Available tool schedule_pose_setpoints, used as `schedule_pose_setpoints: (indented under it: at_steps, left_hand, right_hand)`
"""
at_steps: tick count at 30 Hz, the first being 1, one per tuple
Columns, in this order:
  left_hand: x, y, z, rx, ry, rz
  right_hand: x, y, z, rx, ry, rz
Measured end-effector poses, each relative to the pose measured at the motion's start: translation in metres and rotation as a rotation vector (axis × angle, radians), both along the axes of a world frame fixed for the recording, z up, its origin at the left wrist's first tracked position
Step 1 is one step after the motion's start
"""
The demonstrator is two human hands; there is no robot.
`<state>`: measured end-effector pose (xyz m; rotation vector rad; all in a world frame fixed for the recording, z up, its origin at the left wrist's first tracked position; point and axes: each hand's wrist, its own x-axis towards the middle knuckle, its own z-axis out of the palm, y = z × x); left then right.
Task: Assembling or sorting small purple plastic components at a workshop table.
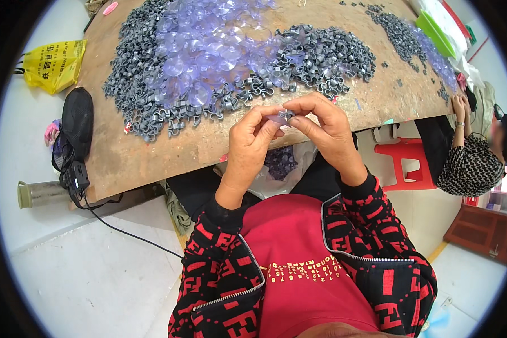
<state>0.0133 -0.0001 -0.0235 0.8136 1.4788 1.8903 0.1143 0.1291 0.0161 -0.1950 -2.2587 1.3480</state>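
**Small part pinched between both hands, just off the near counter edge**

Left to right, head view.

Far left, on the floor: yellow bag (pixel 53 65), black pouch with cable (pixel 76 127), a metal flask (pixel 38 193) lying on its side.

Counter (pixel 152 158): worn brown board. On it a wide heap of grey clips (pixel 152 84) with clear suction cups (pixel 208 45) piled over the middle. The heap lies directly ahead of the hands, up-frame, well apart from them.

Left hand (pixel 248 146): closed into a pinch, thumb and forefinger tips on the left end of a small clear-and-grey part (pixel 283 116). Other fingers curled.

Right hand (pixel 327 127): also in a pinch, fingertips meeting the same part from its right side, hand arched above it. The two hands are touching at the fingertips.

The part sits between the two pinches, over the counter's near edge. Long axis seems to run left–right, but it is too small to be sure. Neither hand is clearly nearer the heap; the left sits slightly closer to its near fringe.

Right: red stool (pixel 403 160); another person's sleeve (pixel 467 166) in a black-and-white pattern at the counter's far end.
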Motion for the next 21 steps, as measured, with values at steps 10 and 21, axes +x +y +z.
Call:
schedule_pose_setpoints:
  at_steps: [10, 21]
  left_hand:
    - [0.004, -0.004, 0.003, 0.131, -0.277, -0.148]
    - [0.006, -0.004, 0.013, 0.037, -0.198, -0.106]
  right_hand:
    - [0.007, -0.001, 0.002, -0.534, 0.063, 0.053]
    - [0.005, 0.0, -0.009, -0.158, 0.046, 0.025]
